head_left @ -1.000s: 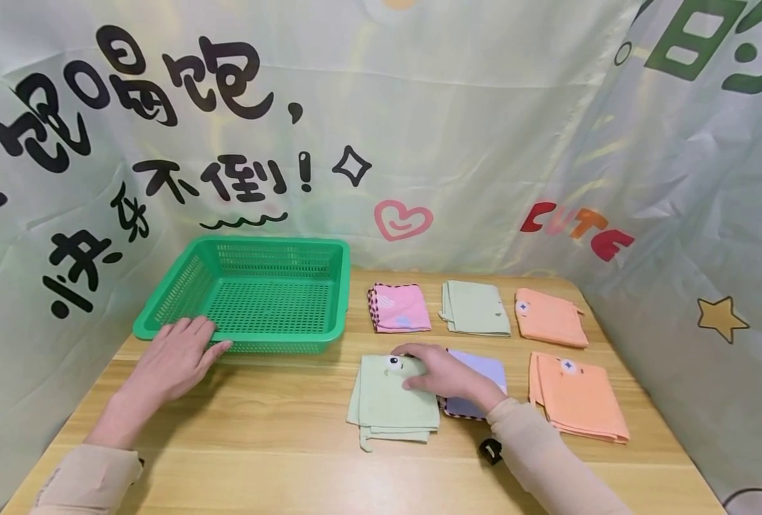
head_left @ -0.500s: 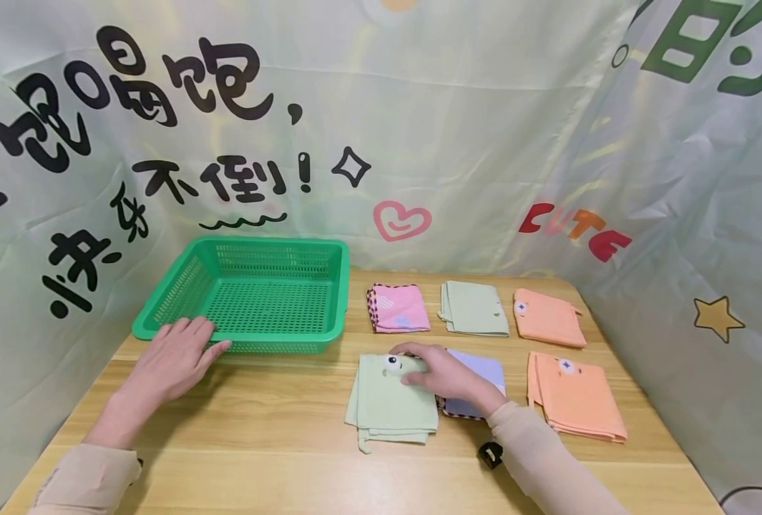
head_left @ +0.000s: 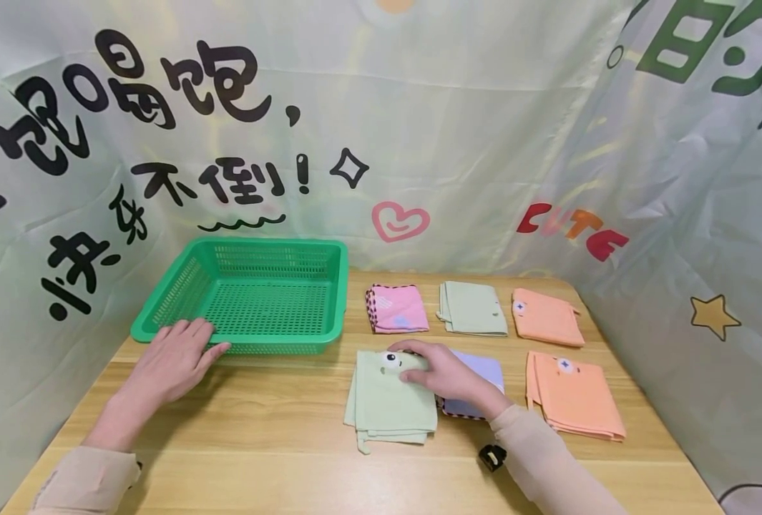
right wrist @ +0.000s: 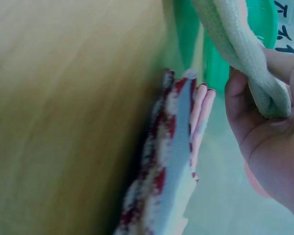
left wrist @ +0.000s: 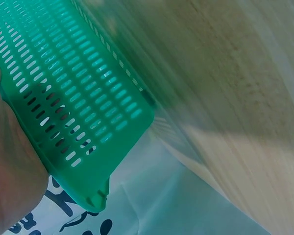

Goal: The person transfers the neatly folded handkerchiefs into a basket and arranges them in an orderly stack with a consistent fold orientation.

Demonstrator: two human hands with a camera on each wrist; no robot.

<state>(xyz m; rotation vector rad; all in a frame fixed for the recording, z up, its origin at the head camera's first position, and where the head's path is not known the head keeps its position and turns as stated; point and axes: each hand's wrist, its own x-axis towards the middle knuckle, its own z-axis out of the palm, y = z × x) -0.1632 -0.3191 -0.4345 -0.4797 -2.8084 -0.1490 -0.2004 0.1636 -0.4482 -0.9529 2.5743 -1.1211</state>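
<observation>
My left hand [head_left: 177, 361] holds the near rim of a green plastic basket [head_left: 338, 315], fingers over the rim and thumb along the outer wall. The left wrist view shows the slotted basket wall [left wrist: 73, 88] beside that hand. My right hand [head_left: 441, 372] pinches the far edge of a folded pale green towel [head_left: 393, 411] with an eye design. In the right wrist view, this towel's thick folded edge [right wrist: 245, 54] sits between thumb and fingers, raised off the table. A folded purple towel [head_left: 484, 368] with a checkered border lies partly under my right hand.
Behind lie a folded pink towel [head_left: 398, 311], another pale green towel [head_left: 474, 309] and an orange towel [head_left: 551, 318]. A second orange towel [head_left: 577, 400] lies at the right. The wooden table [head_left: 258, 443] meets a printed cloth backdrop [head_left: 471, 157].
The far edge of the pale green towel has risen slightly in my right hand. My left hand stays on the basket rim. The head view has shifted a little.
</observation>
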